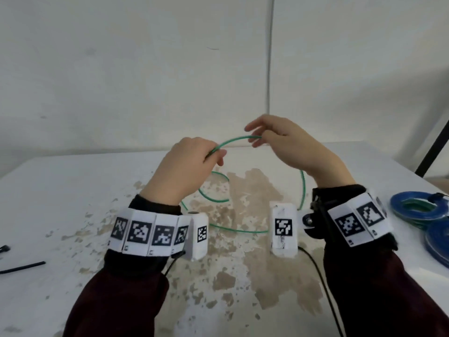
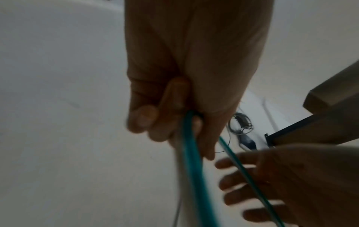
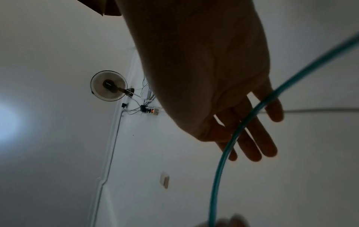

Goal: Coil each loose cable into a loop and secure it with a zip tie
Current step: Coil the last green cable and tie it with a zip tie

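**Green cable held in a loop above a scuffed worktop**

On the white, paint-worn worktop (image 1: 73, 190) lie black plastic zip ties (image 1: 23, 266) at the left edge and coiled blue cables (image 1: 422, 210) at the right. Both wrists wear bands of black-and-white square markers; no writing is readable. The thin green cable (image 1: 234, 140) arches between the hands, its lower turns on the worktop. The left hand (image 1: 187, 166) pinches it with curled fingers (image 2: 147, 118); the right hand (image 1: 289, 147) has straight, spread fingers (image 3: 252, 138), the cable lying across them.

Worn white table (image 1: 73, 190); zip ties (image 1: 23, 266), blue coils (image 1: 418, 207).
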A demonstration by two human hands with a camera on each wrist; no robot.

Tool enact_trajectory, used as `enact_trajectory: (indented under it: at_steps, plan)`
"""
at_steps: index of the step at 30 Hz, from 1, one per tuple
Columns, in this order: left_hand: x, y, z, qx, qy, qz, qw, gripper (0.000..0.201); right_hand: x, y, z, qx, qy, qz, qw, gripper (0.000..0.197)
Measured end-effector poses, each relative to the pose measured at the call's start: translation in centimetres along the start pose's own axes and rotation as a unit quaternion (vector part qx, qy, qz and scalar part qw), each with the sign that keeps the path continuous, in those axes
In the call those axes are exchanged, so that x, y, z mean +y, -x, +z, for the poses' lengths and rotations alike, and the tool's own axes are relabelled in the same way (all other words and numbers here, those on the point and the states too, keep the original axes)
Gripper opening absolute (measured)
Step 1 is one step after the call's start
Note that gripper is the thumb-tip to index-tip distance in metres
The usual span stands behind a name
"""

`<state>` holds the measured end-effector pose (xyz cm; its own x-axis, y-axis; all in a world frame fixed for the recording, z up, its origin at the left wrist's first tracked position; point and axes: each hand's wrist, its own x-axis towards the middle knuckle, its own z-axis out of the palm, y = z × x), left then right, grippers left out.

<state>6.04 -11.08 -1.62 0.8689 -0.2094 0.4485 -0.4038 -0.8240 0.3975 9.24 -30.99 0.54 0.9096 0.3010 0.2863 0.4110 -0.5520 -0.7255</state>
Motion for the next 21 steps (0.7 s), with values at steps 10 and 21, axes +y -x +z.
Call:
enact_trajectory:
  at_steps: [10, 21]
  plan:
    - [-1.5, -0.4, -1.1, -0.037, 0.354, -0.041, 0.934, 0.009, -0.3, -0.8, 0.2, 0.117, -0.069, -0.057, 0.989, 0.028]
    - [0.6, -1.0, 0.5, 0.185, 0.581, -0.103, 0.786, 0.006, -2.2, -0.8, 4.0, -0.006, -0.340, -0.036, 0.940, 0.029]
